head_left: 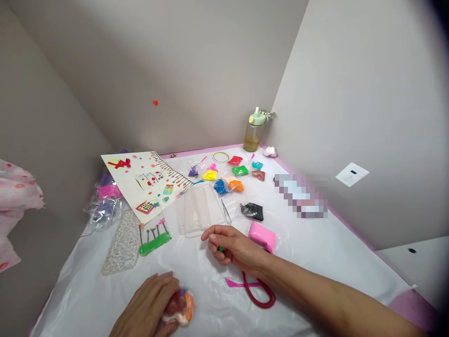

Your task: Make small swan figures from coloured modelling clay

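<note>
My left hand (150, 304) lies at the near edge of the white-covered table (315, 262), fingers curled over a lump of mixed clay (180, 306) in red, orange, white and purple. My right hand (233, 247) rests mid-table with fingers curled around a small green piece (220, 249) that barely shows. Just beyond it lie metal tweezers (226, 211) and a clear phone case (198, 210). A pink clay pack (263, 235) sits right of my right hand. A red loop (257, 295) and a pink strip (238, 283) lie under my right wrist.
Several small clay packs (238, 171) in many colours lie at the back, a black one (252, 211) nearer. A decorated card (147, 180), a patterned clear case (122, 243) and one with green clay (154, 234) lie left. A green-capped bottle (255, 131) stands in the corner. Walls close in.
</note>
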Action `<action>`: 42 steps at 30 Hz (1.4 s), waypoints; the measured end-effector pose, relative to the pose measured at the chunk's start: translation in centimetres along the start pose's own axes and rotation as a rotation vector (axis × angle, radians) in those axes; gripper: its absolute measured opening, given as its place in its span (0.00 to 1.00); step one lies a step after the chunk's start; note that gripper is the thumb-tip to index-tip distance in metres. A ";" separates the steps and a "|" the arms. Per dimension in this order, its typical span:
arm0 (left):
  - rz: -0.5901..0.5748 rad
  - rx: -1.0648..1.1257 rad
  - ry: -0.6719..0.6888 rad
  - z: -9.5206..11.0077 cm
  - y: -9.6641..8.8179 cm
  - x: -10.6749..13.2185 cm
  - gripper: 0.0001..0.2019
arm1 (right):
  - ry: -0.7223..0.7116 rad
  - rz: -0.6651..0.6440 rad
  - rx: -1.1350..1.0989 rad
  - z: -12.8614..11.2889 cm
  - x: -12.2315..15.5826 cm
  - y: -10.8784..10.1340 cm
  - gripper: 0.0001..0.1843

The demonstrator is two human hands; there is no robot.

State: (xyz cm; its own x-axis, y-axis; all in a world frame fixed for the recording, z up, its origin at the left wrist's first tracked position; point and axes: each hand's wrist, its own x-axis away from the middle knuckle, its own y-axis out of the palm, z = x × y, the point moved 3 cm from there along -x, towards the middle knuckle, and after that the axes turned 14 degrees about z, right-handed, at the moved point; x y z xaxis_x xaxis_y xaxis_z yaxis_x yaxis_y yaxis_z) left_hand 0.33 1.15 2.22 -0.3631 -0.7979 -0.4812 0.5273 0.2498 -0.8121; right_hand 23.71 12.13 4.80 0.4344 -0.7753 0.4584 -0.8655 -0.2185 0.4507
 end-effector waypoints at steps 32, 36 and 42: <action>0.400 0.280 -1.010 -17.0 -3.0 -7.7 0.35 | -0.371 0.124 0.757 -6.3 1.8 -2.6 0.17; 0.462 0.429 -0.957 -16.1 -1.6 -8.8 0.42 | -0.587 0.253 1.304 -6.6 2.2 -3.0 0.16; 0.548 0.630 -0.937 -12.9 -0.7 -10.5 0.43 | -0.561 0.213 1.719 -6.1 1.0 -3.3 0.10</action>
State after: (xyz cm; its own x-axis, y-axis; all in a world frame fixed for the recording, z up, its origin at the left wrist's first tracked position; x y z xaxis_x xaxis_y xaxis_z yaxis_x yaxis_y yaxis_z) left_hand -6.14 16.37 3.59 0.5684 -0.8192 -0.0762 0.8045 0.5728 -0.1571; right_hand 28.49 15.72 8.42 0.4827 -0.8743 -0.0500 -0.3122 -0.1185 -0.9426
